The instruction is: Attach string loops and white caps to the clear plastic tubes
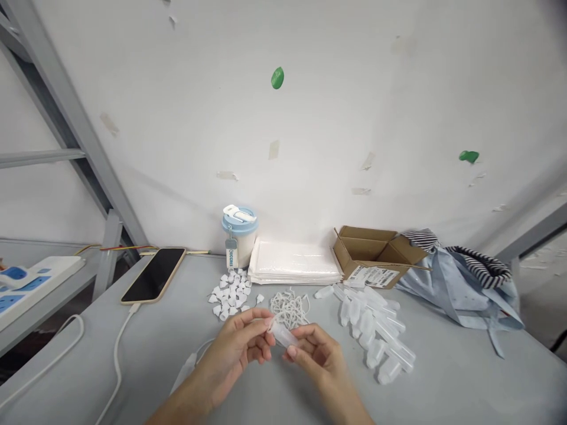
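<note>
Between my two hands is a small translucent plastic tube point(284, 335), tilted down to the right. My right hand point(316, 354) grips its lower right end between thumb and fingers. At its upper left end, my left hand point(245, 339) is closed with thumb and forefinger pinched; a bit of white cord seems to show there, though the fingertips partly hide it. Just behind the tube lies a tangled heap of white cords point(290, 307). Small white cone-shaped caps point(230, 292) are piled to the left of it. More translucent tubes point(372, 324) lie in a loose pile to the right.
Along the wall stand a blue-lidded cup point(241, 242), a stack of white plastic bags point(295, 262), an open cardboard box point(376, 254) and a light blue fabric bag point(456, 289). A phone point(155, 274) on a white cable and a power strip point(35, 286) are at left.
</note>
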Available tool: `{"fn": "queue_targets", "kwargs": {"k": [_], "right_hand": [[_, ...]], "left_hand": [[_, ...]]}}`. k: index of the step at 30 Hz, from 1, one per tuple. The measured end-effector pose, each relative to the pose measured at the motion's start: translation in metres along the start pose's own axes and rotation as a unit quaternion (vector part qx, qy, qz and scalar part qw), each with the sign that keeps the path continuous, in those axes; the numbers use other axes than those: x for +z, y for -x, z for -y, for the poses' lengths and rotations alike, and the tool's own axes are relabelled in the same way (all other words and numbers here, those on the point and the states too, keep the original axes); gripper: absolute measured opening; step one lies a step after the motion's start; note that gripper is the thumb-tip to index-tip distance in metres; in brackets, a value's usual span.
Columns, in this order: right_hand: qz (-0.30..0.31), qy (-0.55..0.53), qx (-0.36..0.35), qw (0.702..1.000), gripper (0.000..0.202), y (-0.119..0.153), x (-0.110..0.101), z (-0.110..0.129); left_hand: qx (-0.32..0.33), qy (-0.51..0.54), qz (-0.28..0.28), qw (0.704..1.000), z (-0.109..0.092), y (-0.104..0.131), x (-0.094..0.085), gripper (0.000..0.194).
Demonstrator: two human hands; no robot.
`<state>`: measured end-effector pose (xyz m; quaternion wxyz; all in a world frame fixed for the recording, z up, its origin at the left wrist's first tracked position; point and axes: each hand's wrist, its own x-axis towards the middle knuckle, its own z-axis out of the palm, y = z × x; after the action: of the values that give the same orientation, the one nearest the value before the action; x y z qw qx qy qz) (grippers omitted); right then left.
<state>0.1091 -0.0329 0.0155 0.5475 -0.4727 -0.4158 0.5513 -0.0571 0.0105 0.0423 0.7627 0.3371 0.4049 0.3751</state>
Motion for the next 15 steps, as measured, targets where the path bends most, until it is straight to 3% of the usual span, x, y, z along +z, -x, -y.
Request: {"fn": "queue_targets", "kwargs": {"k": [9,15], "right_hand": [[0.027,0.010,0.000,1.000,0.032,0.005,0.004,0.002],[0.042,-0.014,-0.019,0.999,0.032,0.010,0.010,-0.003]], "left_hand": [[0.081,-0.107,-0.007,0.991,0.004,0.002,0.007,0.035],[0.179,-0.233,-0.012,0.956,0.013,0.008,0.011,0.042]]}}
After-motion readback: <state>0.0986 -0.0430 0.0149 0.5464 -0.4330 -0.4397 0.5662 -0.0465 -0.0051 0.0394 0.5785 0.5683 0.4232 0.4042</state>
